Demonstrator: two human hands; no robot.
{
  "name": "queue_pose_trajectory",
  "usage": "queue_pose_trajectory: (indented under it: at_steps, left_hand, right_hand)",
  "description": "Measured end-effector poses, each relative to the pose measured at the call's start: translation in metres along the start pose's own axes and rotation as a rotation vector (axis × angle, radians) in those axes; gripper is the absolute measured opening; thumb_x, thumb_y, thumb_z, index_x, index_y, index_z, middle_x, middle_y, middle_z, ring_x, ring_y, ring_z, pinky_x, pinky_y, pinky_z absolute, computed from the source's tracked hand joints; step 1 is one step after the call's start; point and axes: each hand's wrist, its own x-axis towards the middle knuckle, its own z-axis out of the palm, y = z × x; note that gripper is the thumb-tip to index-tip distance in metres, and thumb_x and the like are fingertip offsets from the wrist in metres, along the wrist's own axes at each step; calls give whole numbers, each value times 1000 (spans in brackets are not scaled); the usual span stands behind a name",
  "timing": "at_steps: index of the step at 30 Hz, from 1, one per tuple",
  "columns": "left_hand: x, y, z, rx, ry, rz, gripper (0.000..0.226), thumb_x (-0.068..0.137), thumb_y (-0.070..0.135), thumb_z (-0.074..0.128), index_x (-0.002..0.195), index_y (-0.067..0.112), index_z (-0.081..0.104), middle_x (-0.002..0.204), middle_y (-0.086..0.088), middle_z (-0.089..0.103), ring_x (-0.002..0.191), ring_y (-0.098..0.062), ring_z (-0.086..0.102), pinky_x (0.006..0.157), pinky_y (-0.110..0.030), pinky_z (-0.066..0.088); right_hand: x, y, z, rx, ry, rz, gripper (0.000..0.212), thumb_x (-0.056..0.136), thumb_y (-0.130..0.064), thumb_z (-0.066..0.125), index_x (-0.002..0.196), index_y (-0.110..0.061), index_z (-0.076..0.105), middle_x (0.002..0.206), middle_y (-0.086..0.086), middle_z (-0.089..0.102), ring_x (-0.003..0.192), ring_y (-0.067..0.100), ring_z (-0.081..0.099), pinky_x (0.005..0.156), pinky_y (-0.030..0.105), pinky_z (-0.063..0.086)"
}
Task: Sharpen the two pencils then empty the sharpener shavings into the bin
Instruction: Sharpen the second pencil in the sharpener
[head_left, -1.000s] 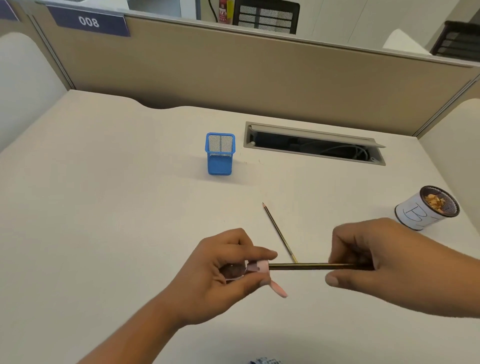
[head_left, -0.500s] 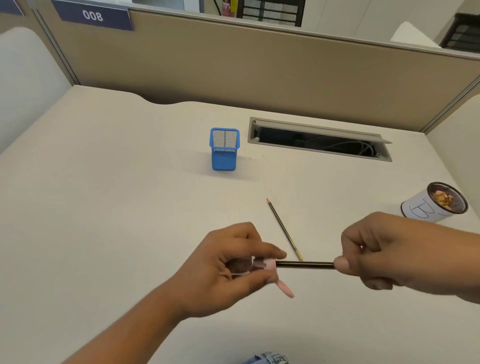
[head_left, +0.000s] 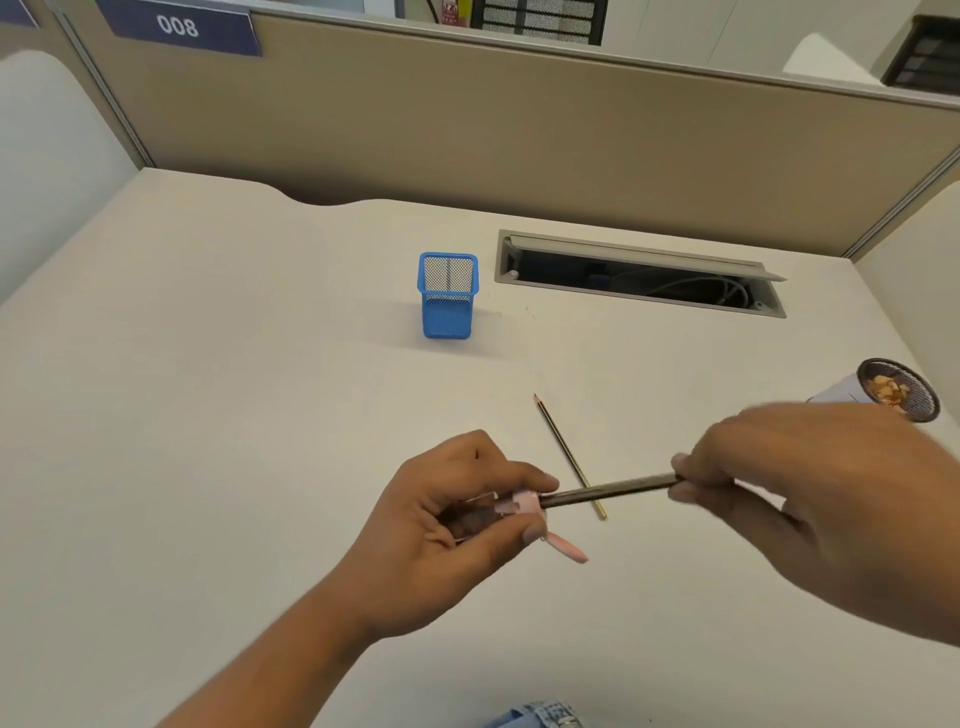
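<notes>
My left hand (head_left: 457, 525) grips a small pink sharpener (head_left: 522, 505) with a clear shavings chamber; a pink flap (head_left: 567, 548) hangs open below it. A dark pencil (head_left: 610, 490) has its tip inside the sharpener, and my right hand (head_left: 810, 499) holds its far end, tilted slightly up to the right. A second pencil (head_left: 566, 452) lies on the desk behind, point facing away. The bin (head_left: 896, 389), a white-wrapped mesh cup with shavings inside, stands at the right, partly hidden by my right hand.
A blue mesh pen holder (head_left: 447, 296) stands at mid-desk. An open cable tray (head_left: 639, 275) is set into the desk behind it. A beige partition (head_left: 519, 130) closes the back. Denim fabric (head_left: 540, 716) shows at the bottom edge.
My right hand has twisted and risen, tilting the pencil's outer end upward while its tip stays in the sharpener. The left hand has stayed where it was.
</notes>
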Motion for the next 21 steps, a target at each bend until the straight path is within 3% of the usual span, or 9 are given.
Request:
queue_pose_trajectory:
  at_steps: [3, 5, 9, 11, 13, 15, 17, 19, 21]
  left_hand:
    - [1, -1, -3, 148, -89, 34, 22, 86, 24, 73, 108, 27, 75, 86, 7, 59, 58, -24, 54, 55, -17, 40]
    - [2, -1, -3, 189, -119, 47, 23, 86, 23, 74, 108, 26, 75, 86, 12, 58, 59, -15, 53, 58, -12, 38]
    - [4, -2, -5, 104, -88, -28, 22, 85, 25, 73, 107, 26, 76, 84, 6, 59, 63, -15, 53, 56, -17, 39]
    - [3, -1, -2, 26, -62, -55, 22, 85, 27, 73, 106, 27, 76, 86, 1, 62, 71, -23, 60, 57, -31, 46]
    - [2, 1, 1, -35, -25, -57, 21, 85, 28, 72, 105, 30, 75, 87, 2, 63, 78, -28, 64, 63, -42, 51]
    - [2, 3, 1, -16, 5, -35, 22, 85, 27, 72, 106, 32, 75, 88, 2, 62, 77, -30, 64, 62, -43, 51]
    - [1, 4, -2, 74, -6, -3, 24, 85, 23, 73, 108, 29, 74, 87, 4, 60, 70, -23, 62, 55, -33, 49]
    - [1, 7, -5, 160, -68, 44, 25, 84, 19, 75, 109, 23, 75, 86, 10, 58, 65, -9, 58, 57, -14, 43]
    - [0, 8, -6, 170, -129, 70, 26, 84, 15, 77, 110, 17, 75, 86, 7, 57, 65, -2, 56, 62, -7, 41]
  right_hand:
    - [5, -5, 1, 524, -362, 609, 23, 83, -54, 66, 71, -35, 63, 56, -10, 66, 42, 7, 47, 43, 19, 39]
    - [4, 0, 5, 610, -434, 659, 21, 83, -51, 68, 70, -35, 64, 56, -9, 68, 42, 6, 46, 44, 20, 38]
    - [2, 0, 2, 149, -194, 267, 21, 76, -62, 63, 85, -45, 55, 79, -29, 64, 59, 2, 58, 41, 12, 40]
    - [3, 4, 1, -92, -18, -47, 13, 88, -35, 70, 89, -36, 57, 76, -15, 64, 52, 9, 56, 40, 26, 46]
    - [5, 7, 3, -248, 107, -305, 4, 88, -14, 70, 87, -15, 67, 80, -1, 69, 54, 26, 60, 42, 37, 49]
    - [3, 7, 5, -244, 115, -304, 8, 92, -18, 65, 85, -16, 69, 78, 2, 72, 56, 29, 62, 44, 38, 50]
    - [5, -3, 6, -5, -49, 26, 16, 92, -40, 58, 79, -32, 62, 67, -8, 70, 50, 11, 59, 41, 29, 46]
    - [9, -5, 5, 573, -360, 544, 22, 76, -52, 68, 71, -31, 64, 60, -7, 69, 41, 6, 48, 39, 19, 37]
    - [5, 1, 9, 918, -567, 779, 28, 65, -52, 74, 68, -26, 68, 62, 1, 72, 40, 8, 42, 40, 18, 33]
